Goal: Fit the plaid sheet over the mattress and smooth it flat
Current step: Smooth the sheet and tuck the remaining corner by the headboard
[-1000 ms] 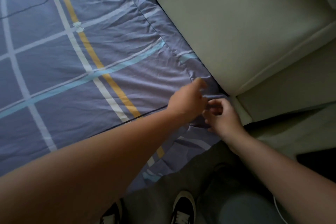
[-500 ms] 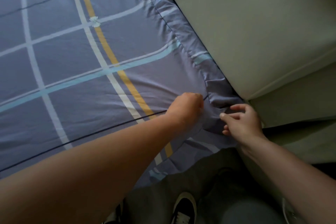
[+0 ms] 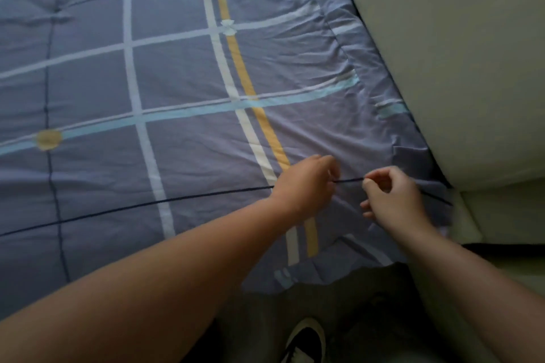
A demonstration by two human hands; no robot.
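Note:
The plaid sheet (image 3: 182, 74) is blue-grey with white, pale blue and yellow stripes and thin dark lines. It covers the mattress across most of the view. Its near right corner hangs over the mattress edge, with a loose skirt below. My left hand (image 3: 306, 183) rests on the sheet near that corner, fingers curled and pinching the fabric at a dark line. My right hand (image 3: 392, 194) is just to its right, fingers bent and pinching the same fold. The mattress itself is hidden under the sheet.
A pale padded headboard or wall panel (image 3: 460, 68) runs diagonally along the sheet's right edge. A pale ledge (image 3: 507, 209) lies below it. My black-and-white shoe (image 3: 306, 339) stands on the dark floor under the corner.
Both hands have come away from the corner at the pale panel and moved left onto the top surface, along the dark line. The view has shifted, showing more of the sheet.

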